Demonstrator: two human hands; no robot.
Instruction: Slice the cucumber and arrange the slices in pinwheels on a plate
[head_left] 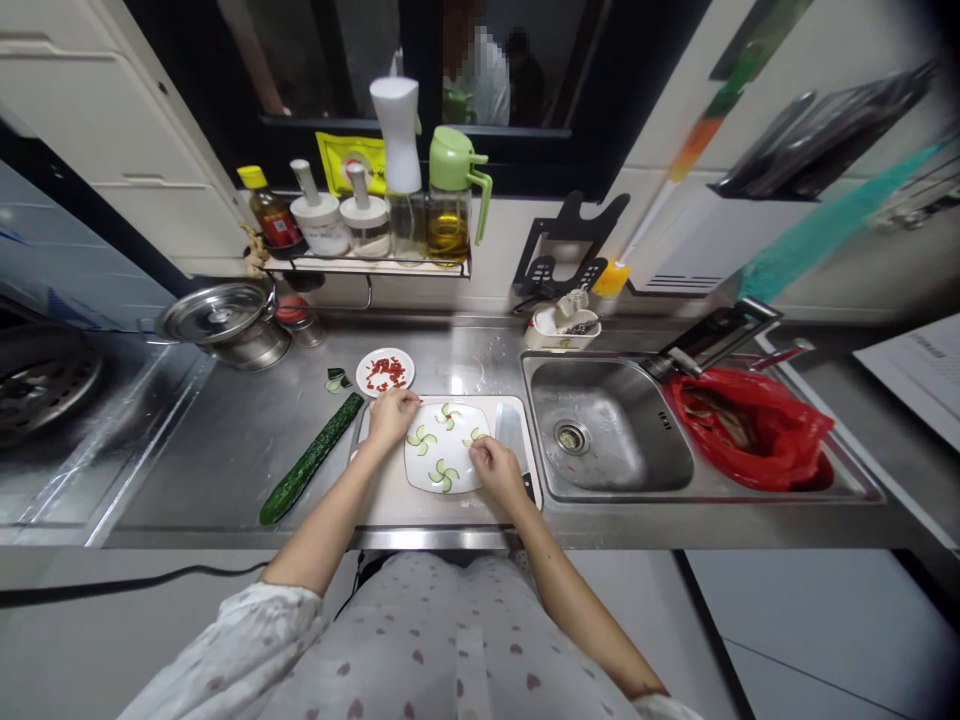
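Note:
A white square plate (429, 474) lies on a pale cutting board (382, 508), with several pinwheels of thin cucumber slices on it. The far pinwheel (448, 416) has red bits at its middle. My left hand (391, 416) is over the plate's far left corner, its fingertips pinched on a small red piece. Above the plate's right side is my right hand (496, 470), fingertips pressed together by the right pinwheel (475, 437) and partly covering it; whether they hold anything cannot be made out. Behind my left hand sits a small round plate (364, 376) of chopped red pieces (386, 372).
A knife (511, 428) rests on the board's right side. A whole cucumber (311, 460) and cucumber scraps (337, 380) lie left. The sink (615, 450) and a red plastic bag (757, 430) are right. A steel pot (240, 335) and a seasoning shelf (367, 266) stand behind.

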